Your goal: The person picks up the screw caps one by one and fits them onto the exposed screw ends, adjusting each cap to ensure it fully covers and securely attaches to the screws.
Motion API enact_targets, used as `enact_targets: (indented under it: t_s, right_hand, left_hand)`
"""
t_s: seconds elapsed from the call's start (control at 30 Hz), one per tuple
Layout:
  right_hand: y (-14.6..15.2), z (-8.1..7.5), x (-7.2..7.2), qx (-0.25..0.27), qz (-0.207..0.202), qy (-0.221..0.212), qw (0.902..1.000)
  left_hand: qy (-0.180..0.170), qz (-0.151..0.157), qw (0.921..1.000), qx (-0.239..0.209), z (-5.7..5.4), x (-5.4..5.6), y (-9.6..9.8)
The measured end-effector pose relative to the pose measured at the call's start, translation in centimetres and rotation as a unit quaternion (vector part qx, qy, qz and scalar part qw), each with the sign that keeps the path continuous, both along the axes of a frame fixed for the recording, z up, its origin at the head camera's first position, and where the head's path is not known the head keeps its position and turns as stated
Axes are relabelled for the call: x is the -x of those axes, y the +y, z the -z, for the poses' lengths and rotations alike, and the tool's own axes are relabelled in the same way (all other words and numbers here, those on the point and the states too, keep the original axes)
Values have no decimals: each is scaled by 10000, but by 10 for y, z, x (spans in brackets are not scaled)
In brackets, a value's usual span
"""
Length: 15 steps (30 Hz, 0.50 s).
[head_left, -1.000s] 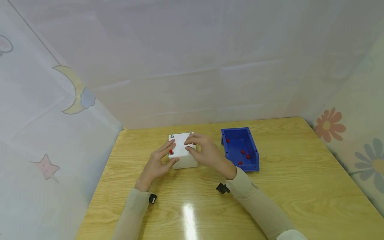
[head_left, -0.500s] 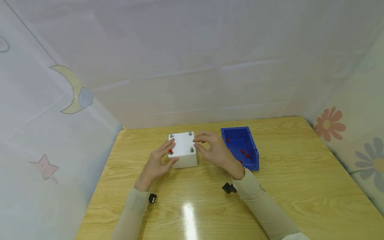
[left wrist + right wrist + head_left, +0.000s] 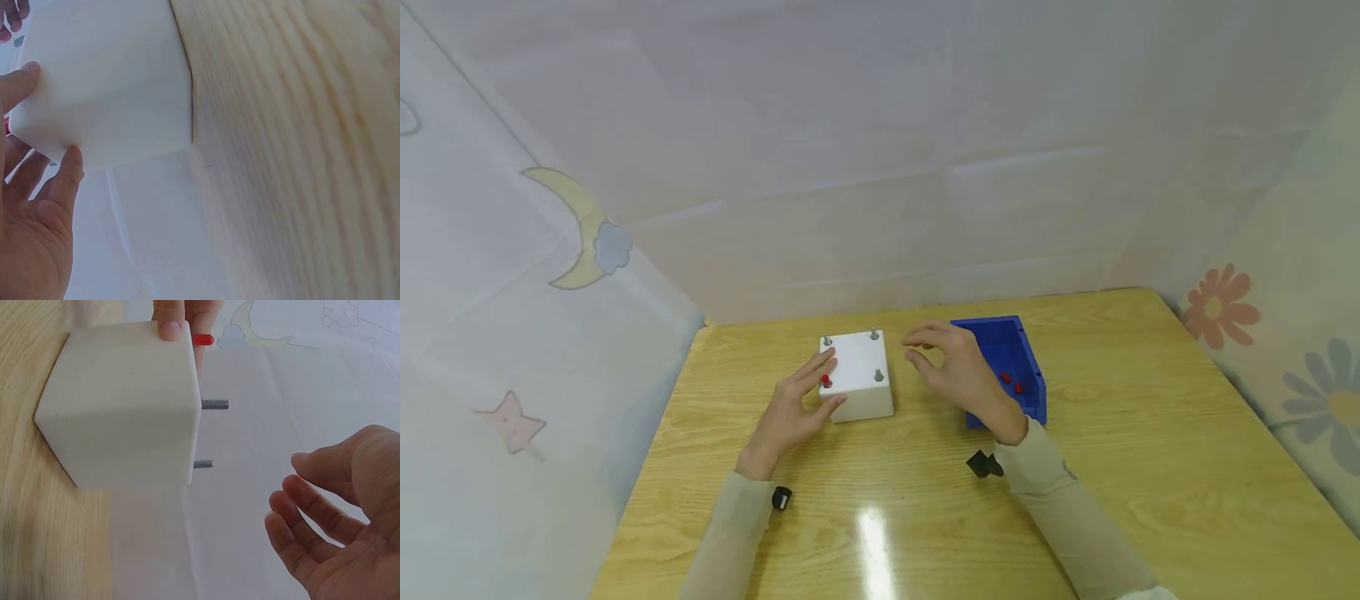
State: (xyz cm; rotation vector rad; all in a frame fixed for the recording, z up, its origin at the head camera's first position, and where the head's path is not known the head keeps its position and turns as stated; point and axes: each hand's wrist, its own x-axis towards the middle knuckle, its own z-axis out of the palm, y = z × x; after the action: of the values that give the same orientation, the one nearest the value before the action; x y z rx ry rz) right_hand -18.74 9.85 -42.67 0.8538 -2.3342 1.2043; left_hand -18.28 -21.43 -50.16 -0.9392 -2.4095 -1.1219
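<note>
A white block (image 3: pixel 861 362) stands on the table, with threaded bolts sticking up at its corners. My left hand (image 3: pixel 792 410) grips its left side, thumb on the front face and fingers over the left edge, as the left wrist view also shows around the block (image 3: pixel 112 87). A red cap (image 3: pixel 825 379) covers the front-left bolt. Bare metal shows on the other three, among them the front-right bolt (image 3: pixel 878 376). My right hand (image 3: pixel 958 367) hovers between block and blue bin (image 3: pixel 1036 367), fingers loosely bent, thumb and fingertips apart with nothing between them (image 3: pixel 350 506).
Two red caps (image 3: pixel 1006 377) show inside the bin; the right hand and forearm cover part of it. Small black devices sit by each wrist, one at the left (image 3: pixel 782 497). A pale printed cloth (image 3: pixel 880 208) hangs behind the wooden table (image 3: pixel 1120 400).
My right hand has drawn back rightward from over the block, uncovering its right-hand bolts, and now partly covers the bin. The left hand keeps its hold on the block.
</note>
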Motion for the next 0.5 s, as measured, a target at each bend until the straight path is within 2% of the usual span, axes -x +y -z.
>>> enact_targets:
  t_s: [0.17,0.5]
  right_hand:
    - [8,2,1,-60,127,-32,9999]
    - [22,0,6,-10,285,-38,9996]
  left_hand:
    - [34,-77,10000,50,-1,-3,0]
    - [-126,-102,9998,65,-6,-4,2]
